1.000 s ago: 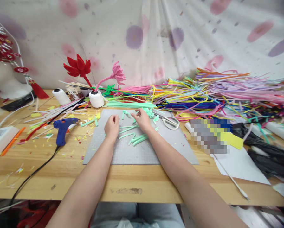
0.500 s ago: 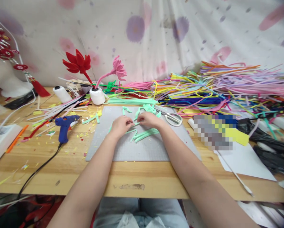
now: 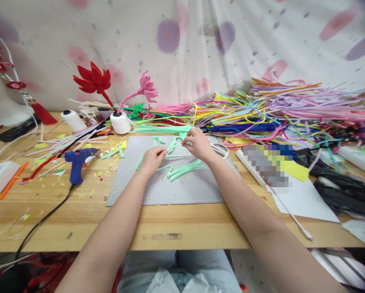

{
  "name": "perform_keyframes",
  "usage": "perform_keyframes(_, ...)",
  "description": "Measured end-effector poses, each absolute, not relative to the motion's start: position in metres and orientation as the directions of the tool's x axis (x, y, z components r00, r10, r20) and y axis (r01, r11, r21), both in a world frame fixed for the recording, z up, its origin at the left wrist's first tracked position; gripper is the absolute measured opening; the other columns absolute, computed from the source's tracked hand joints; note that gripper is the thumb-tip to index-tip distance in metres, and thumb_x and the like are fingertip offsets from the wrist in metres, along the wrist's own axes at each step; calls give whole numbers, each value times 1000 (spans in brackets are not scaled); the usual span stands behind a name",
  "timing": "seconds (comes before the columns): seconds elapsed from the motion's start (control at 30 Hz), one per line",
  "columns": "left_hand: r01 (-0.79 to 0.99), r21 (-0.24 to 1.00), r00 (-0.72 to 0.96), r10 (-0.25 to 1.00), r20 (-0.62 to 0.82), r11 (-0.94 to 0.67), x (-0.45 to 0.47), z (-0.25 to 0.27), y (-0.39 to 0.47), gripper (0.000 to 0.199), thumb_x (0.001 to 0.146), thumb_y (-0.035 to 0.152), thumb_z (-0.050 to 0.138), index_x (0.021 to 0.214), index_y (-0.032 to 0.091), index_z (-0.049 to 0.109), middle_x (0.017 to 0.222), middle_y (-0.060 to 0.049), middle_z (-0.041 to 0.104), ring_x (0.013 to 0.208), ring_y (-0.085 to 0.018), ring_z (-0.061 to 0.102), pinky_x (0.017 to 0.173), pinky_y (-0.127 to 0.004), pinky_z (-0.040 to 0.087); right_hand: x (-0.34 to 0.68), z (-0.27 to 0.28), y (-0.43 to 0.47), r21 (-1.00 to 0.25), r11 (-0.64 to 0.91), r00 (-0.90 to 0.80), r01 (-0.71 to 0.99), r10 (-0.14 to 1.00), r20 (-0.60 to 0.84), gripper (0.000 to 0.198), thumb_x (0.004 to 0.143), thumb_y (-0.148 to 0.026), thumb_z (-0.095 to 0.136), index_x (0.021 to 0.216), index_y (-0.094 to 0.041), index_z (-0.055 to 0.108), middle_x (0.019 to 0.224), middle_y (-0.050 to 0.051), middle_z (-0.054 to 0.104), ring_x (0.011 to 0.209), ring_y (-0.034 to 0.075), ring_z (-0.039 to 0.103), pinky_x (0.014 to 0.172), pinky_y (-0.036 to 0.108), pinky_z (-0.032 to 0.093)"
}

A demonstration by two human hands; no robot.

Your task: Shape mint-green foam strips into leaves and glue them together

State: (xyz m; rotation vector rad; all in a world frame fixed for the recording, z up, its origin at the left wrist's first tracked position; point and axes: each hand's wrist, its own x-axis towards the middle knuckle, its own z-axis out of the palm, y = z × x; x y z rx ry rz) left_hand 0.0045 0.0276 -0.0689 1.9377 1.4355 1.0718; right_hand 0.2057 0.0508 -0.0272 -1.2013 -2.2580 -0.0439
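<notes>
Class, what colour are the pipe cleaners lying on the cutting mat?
The pipe cleaners are mint green, showing best in the head view.

Bright, soft, white light all over table [image 3: 87, 203]. Cannot tell where it comes from. Cloth [image 3: 124, 24] at back pale and bright. Under table, dimmer. Shadows soft, faint. Left hand [image 3: 152, 162] and right hand [image 3: 199, 145] little fuzzy. Sides look stretched. Top right corner dark. Blocky squares [image 3: 268, 165] hide spot near white paper [image 3: 304, 201].
</notes>
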Motion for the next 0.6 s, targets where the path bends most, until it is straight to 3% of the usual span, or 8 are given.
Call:
perform_keyframes(0.1, 220, 954, -11, 977, 212, -204, 17, -66, 24, 24, 76, 39, 48, 78, 18, 57, 65, 1, 55, 40, -6, 41, 40, -20, 36, 198, -36, 45, -349, 580, -424, 736, 797, 431, 14, 73, -26, 55, 69, -17, 64, 74, 5, 57, 76, 16, 46, 68, 29, 33)
perform_keyframes(0.23, -97, 988, -20, 993, 120, -122, 28, -60, 18, 26, 70, 41, 55, 77, 17, 52, 65, 3, 51, 42, -4, 41, 40, -18, 40, 183, -48, 39, -713, 424, -383, 558, 894, 232, 20, 75, -33, 50, 72, -16, 60, 63, 0, 57, 57, 10, 43, 57, 23, 32)
perform_keyframes(0.37, -139, 986, -21, 996, 89, -91, 30, -62, 18, 28, 67, 40, 59, 79, 16, 53, 68, 3, 52, 48, -4, 44, 44, -18, 43, 175, -56, 36, -836, 353, -397, 421, 900, 180, 23, 73, -36, 51, 67, -15, 57, 62, -1, 57, 54, 8, 43, 56, 21, 33)
perform_keyframes(0.6, -85, 994, 39, 996, 77, -73, 28, -69, 21, 26, 67, 40, 59, 77, 17, 53, 54, 6, 48, 40, -5, 42, 41, -19, 39, 172, -67, 37, -837, 360, -442, 412, 882, 162, 23, 69, -35, 55, 62, -14, 57, 58, -3, 51, 56, 8, 40, 56, 20, 30)
